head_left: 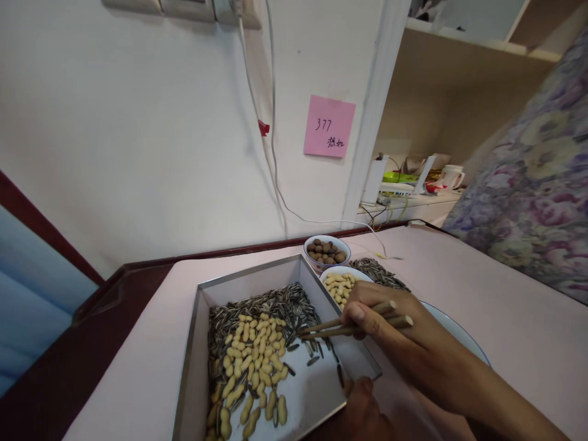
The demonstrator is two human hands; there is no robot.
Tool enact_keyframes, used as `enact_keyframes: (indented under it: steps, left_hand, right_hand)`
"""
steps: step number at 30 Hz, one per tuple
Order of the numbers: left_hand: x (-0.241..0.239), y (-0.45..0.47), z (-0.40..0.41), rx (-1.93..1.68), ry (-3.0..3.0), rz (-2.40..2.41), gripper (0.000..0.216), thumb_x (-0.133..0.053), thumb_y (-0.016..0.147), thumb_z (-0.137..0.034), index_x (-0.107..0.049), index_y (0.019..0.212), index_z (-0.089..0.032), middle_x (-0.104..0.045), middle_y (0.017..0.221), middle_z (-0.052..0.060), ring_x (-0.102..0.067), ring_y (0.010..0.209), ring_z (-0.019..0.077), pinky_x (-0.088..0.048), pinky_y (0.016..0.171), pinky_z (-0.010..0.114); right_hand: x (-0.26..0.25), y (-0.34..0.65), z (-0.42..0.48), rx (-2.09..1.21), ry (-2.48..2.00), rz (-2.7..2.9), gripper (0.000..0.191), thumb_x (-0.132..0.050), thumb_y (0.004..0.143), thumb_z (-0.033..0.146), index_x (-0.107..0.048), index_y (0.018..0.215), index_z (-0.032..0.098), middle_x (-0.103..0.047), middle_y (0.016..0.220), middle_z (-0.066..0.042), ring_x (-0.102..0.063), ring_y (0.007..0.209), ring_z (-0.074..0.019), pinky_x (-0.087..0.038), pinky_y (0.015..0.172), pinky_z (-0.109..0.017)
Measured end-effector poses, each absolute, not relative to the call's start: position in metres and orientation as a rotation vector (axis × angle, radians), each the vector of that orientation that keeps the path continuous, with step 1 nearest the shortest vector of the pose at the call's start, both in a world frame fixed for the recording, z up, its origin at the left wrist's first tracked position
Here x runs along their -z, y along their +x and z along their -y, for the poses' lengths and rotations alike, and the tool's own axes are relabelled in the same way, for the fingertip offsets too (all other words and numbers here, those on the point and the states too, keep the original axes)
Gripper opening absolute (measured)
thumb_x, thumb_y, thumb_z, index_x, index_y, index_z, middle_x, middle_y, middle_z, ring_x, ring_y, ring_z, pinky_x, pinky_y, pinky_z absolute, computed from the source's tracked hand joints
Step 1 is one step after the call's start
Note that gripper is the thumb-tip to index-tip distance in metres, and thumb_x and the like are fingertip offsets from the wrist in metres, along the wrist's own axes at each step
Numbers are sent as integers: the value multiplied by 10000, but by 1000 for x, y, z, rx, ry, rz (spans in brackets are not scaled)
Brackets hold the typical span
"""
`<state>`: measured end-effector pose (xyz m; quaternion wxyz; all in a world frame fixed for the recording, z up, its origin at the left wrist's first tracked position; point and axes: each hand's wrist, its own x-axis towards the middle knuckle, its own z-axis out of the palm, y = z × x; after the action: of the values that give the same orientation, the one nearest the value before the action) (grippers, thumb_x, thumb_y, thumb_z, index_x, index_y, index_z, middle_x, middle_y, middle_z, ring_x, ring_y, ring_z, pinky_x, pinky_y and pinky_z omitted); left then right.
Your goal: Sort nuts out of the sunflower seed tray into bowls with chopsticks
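My right hand (390, 318) is closed around a pair of wooden chopsticks (333, 327). Their tips reach into a grey-rimmed rectangular box (248, 274) and are at the edge of a heap of striped sunflower seeds (294, 303); whether a seed is pinched between them I cannot tell. Unshelled peanuts (260, 352) lie in the middle and near part of the box, with a few loose seeds on its bare floor. At the bottom, my left hand (365, 413) is in shadow, its fingers closed on the box's near right corner.
Behind the box stand a bowl (307, 252) of round brown nuts and a bowl (362, 270) of peanuts. Beside them is a pile of sunflower seeds (376, 272). A pale bowl (459, 334) is partly hidden by my right arm. A white cable (321, 221) trails onto the table.
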<state>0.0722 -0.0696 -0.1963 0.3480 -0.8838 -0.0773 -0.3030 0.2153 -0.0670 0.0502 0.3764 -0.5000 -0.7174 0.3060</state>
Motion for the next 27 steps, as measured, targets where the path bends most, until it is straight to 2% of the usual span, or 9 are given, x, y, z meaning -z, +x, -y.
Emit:
enact_keyframes:
  steps: [2,5,8,13,16,19,23,27]
  left_hand:
    - [196,72,69,798,-2296,206,88,-728,968,-337,-735,911,-270,-702,702,-53,-684,686,140,-551,1115,376]
    - [198,74,69,847,-2304,220,128,-688,993,-343,-726,900,-264,-677,641,-67,-663,641,137,-498,1182,398]
    - [197,75,70,891,-2307,255,165,-676,1006,-334,-713,871,-248,-642,596,-78,-632,590,121,-527,1137,361]
    - [177,72,68,890,-2270,267,137,-688,999,-234,-714,866,-219,-691,681,-57,-696,748,91,-569,988,246]
    - [160,69,63,834,-2188,164,114,-733,974,-281,-702,882,-221,-678,687,-50,-702,785,112,-555,999,265]
    - [153,72,59,896,-2120,138,193,-756,956,-335,-675,830,-215,-647,657,-46,-682,771,132,-529,1049,313]
    - [157,82,57,1034,-2089,188,227,-705,984,-305,-645,781,-222,-582,591,-69,-616,679,129,-476,1138,378]
    - [161,91,60,1307,-1938,317,322,-738,975,-281,-608,685,-223,-596,576,-79,-595,641,94,-456,1172,341]
  right_hand:
    - [-50,216,67,-774,-1282,1826,465,-432,1094,497,-478,725,217,-538,753,12,-503,707,-150,-384,657,-292]
    - [-51,220,69,-736,-1267,1824,477,-442,1096,498,-511,720,213,-560,741,11,-526,697,-143,-408,648,-280]
    - [-57,228,77,-653,-1228,1791,444,-468,1097,490,-634,785,222,-633,761,1,-602,705,-150,-461,634,-270]
    - [-70,252,94,-256,-1169,1534,324,-553,1076,445,-785,893,311,-766,924,-4,-728,844,-191,-547,625,-271]
    - [-74,269,96,29,-1180,1345,244,-625,1053,405,-800,908,316,-775,939,10,-746,861,-190,-573,707,-291]
    - [-74,281,91,196,-1306,1371,246,-630,1050,407,-786,911,278,-760,906,1,-731,809,-172,-545,700,-306]
    - [-75,275,88,198,-1270,1428,240,-607,1064,381,-776,931,275,-745,910,-2,-709,832,-162,-527,712,-298]
    - [-77,258,95,19,-1161,1432,244,-572,1080,380,-791,980,337,-762,971,-3,-713,934,-200,-544,740,-300]
